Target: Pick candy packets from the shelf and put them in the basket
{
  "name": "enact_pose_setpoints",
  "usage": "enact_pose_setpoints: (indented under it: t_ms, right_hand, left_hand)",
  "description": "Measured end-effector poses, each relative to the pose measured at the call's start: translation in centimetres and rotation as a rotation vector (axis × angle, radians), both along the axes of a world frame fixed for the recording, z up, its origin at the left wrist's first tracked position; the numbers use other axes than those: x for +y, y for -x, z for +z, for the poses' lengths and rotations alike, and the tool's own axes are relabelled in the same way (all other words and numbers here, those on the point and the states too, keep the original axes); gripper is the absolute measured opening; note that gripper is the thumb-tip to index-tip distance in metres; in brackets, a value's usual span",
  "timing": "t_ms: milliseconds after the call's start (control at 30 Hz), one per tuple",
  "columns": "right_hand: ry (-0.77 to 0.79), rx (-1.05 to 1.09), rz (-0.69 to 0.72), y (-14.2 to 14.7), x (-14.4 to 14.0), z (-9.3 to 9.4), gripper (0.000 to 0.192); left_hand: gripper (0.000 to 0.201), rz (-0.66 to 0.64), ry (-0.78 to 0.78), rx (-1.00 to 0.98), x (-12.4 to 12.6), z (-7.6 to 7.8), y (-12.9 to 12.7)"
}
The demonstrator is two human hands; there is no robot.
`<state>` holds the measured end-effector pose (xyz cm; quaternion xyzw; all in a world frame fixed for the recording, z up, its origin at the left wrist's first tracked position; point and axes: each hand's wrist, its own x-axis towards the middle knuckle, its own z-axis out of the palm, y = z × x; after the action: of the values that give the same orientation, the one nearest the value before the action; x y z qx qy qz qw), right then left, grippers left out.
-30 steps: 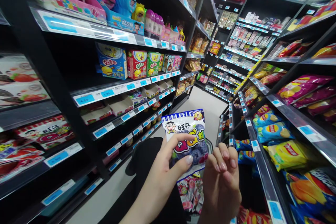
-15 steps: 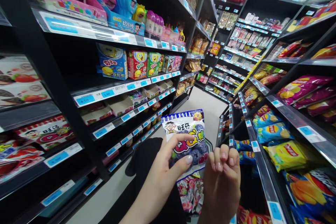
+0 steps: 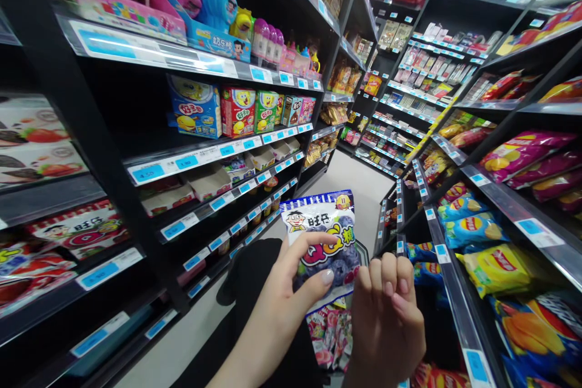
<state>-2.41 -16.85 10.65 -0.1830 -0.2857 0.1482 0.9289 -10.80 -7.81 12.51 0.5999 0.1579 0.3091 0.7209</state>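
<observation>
My left hand [image 3: 291, 285] grips a gummy candy bag [image 3: 334, 254] from its left side, thumb and index finger lying across the front. The bag is white and dark blue with blueberries, a cartoon face and a striped blue top edge; it faces me, tilted slightly. Beside the bag's lower right edge is my right hand [image 3: 388, 315], palm side toward me and fingers curled in; nothing shows in it. Whether it touches the bag, I cannot tell. Under the bag, several small wrapped packets [image 3: 330, 336] show between my forearms, partly hidden.
A dark shelf rack on the left holds candy boxes [image 3: 195, 106] and red-and-white bags [image 3: 77, 227]. Chip bags [image 3: 495, 267] fill the right-hand shelves, close to my right hand. A pale aisle floor [image 3: 359, 176] runs between them toward shelves [image 3: 413, 91] at the back.
My right hand has shifted slightly right and turned at the wrist, its fingers still curled. The left hand and the candy bag have stayed almost in place.
</observation>
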Motion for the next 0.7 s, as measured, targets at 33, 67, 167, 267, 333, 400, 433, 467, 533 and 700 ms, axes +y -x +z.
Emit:
enact_pose_setpoints:
  t_ms: [33, 67, 167, 267, 333, 400, 433, 467, 533, 700]
  right_hand:
    - [-0.003, 0.007, -0.002, 0.0, 0.0, 0.0, 0.016]
    - [-0.007, 0.016, -0.003, 0.1, 0.0, 0.0, 0.017]
    - [-0.042, 0.06, 0.006, 0.0, -0.2, 0.0, 0.02]
    - [-0.11, 0.136, 0.042, -0.3, -0.3, 0.0, 0.021]
    - [-0.156, 0.199, 0.066, -0.5, -0.4, 0.1, 0.023]
    - [-0.194, 0.261, 0.089, -0.7, -0.5, 0.1, 0.027]
    - [-0.209, 0.287, 0.095, -0.8, -0.5, 0.1, 0.029]
    - [-0.221, 0.31, 0.097, -0.9, -0.5, 0.1, 0.031]
    - [-0.239, 0.342, 0.098, -1.1, -0.4, 0.1, 0.035]
    - [-0.275, 0.392, 0.14, -1.4, -0.4, -0.1, 0.044]
  left_hand:
    - [0.03, 0.004, -0.005, 0.0, 0.0, 0.0, 0.0]
    - [0.029, 0.004, -0.006, 0.001, 0.0, 0.0, 0.0]
    - [0.029, -0.008, 0.011, 0.011, -0.1, 0.1, 0.0]
    - [0.029, -0.007, 0.017, 0.012, -0.1, 0.1, -0.1]
    - [0.028, -0.005, 0.014, 0.009, -0.1, 0.1, -0.1]
    - [0.028, -0.008, 0.013, 0.003, -0.1, 0.1, -0.1]
    - [0.028, -0.009, 0.011, 0.001, 0.0, 0.1, -0.1]
    - [0.028, -0.009, 0.009, -0.001, 0.0, 0.1, -0.1]
    - [0.029, -0.014, 0.011, -0.005, 0.0, 0.0, -0.1]
    - [0.031, -0.042, 0.035, -0.026, 0.1, -0.4, -0.1]
